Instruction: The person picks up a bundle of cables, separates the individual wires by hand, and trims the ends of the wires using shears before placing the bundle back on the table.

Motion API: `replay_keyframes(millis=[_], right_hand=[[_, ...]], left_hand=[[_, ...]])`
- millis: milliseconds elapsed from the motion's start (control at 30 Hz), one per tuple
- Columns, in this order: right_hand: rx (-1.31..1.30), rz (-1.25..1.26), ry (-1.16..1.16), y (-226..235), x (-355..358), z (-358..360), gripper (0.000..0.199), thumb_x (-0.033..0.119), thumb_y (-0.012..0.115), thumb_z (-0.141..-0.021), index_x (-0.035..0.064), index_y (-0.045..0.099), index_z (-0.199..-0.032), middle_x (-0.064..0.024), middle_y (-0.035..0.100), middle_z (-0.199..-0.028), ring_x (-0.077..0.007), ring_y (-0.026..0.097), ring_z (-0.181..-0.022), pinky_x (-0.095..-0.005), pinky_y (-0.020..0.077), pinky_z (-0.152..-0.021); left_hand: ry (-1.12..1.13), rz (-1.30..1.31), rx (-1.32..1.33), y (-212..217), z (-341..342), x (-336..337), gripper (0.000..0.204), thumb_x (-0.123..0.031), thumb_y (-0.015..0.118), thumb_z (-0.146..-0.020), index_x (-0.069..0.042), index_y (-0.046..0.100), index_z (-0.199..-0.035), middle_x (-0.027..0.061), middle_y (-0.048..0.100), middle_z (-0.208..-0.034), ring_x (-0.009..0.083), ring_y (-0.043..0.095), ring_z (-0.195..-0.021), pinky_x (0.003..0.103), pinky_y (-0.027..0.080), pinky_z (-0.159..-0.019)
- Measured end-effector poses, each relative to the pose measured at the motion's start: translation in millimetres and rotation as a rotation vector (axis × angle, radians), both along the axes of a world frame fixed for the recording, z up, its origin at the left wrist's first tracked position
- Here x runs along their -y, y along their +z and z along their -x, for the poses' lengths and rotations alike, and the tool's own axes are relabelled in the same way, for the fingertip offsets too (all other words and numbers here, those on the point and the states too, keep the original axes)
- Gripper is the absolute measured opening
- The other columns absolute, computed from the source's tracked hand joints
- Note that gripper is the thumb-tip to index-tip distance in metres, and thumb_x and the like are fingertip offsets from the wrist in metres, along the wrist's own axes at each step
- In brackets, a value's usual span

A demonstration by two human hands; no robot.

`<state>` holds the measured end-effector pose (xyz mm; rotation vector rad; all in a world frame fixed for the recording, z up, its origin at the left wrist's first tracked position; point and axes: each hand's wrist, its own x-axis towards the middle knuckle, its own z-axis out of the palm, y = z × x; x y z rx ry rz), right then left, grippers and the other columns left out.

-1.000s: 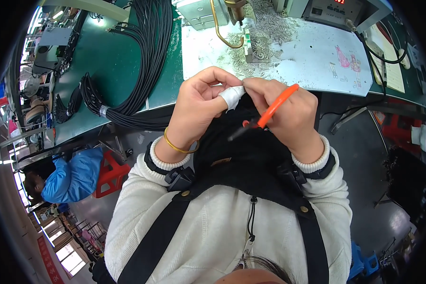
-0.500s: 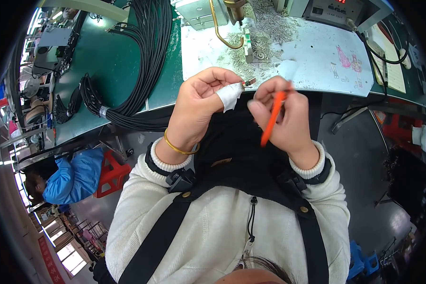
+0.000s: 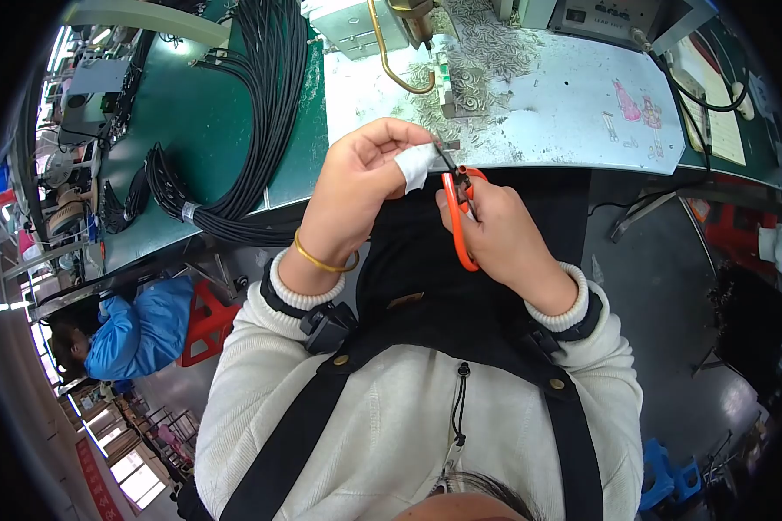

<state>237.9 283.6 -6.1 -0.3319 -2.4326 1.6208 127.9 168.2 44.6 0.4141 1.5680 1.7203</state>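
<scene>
My left hand (image 3: 361, 169) pinches a small connector-like part between thumb and forefinger. White tape (image 3: 417, 165) wraps the thumb, and the fingertips hide most of the part. Wrapped around a pair of orange-handled pliers (image 3: 457, 221), my right hand (image 3: 500, 230) is just to the right of the left fingertips. The narrow dark jaws of the pliers point up and left, reaching the pinched part; whether they grip it is too small to tell. Both hands are in front of the near edge of the white work plate (image 3: 547, 139).
Behind my hands, a bench press (image 3: 415, 17) stands over a small fixture (image 3: 447, 87), with loose metal bits (image 3: 504, 52) scattered around. A bundle of black cables (image 3: 274, 95) lies on the green bench (image 3: 200, 104) at left. At far left sits a person in blue (image 3: 143, 326).
My right hand has moved left and turned the pliers, bringing their jaws up to the left fingertips. The left hand keeps its pinch, shifted slightly left.
</scene>
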Motion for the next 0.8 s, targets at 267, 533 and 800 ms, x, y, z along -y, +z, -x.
replay_keyframes(millis=[267, 533, 800], right_hand=[[0.048, 0.678, -0.103, 30.0, -18.9, 16.2, 0.023, 0.022, 0.053, -0.084, 0.0025, 0.048, -0.072, -0.0007, 0.046, -0.049, -0.0075, 0.042, -0.039, -0.0219, 0.0308, -0.037], [-0.036, 0.541, -0.222, 27.0, -42.2, 65.4, 0.022, 0.021, 0.056, -0.082, 0.0005, 0.048, -0.085, -0.0014, 0.046, -0.056, -0.0063, 0.039, -0.039, -0.0202, 0.0340, -0.036], [-0.031, 0.619, -0.173, 30.0, -41.3, 69.5, 0.020, 0.018, 0.056, -0.082, 0.0005, 0.048, -0.086, 0.0008, 0.042, -0.056, -0.0057, 0.039, -0.041, -0.0197, 0.0342, -0.037]], left_hand=[[-0.037, -0.116, 0.170, -12.5, 40.6, -23.3, 0.015, -0.005, 0.052, -0.081, 0.001, 0.054, -0.095, 0.0001, 0.054, -0.073, 0.0015, 0.033, -0.049, 0.016, 0.024, -0.042], [0.021, -0.056, 0.166, -11.2, 47.0, -29.2, 0.015, -0.004, 0.052, -0.081, 0.001, 0.053, -0.096, -0.0017, 0.050, -0.067, 0.0014, 0.030, -0.045, 0.016, 0.022, -0.040], [-0.012, -0.019, 0.179, -10.0, 51.8, -26.8, 0.016, 0.000, 0.048, -0.080, 0.001, 0.052, -0.095, -0.0023, 0.049, -0.065, 0.0012, 0.030, -0.045, 0.017, 0.022, -0.039]])
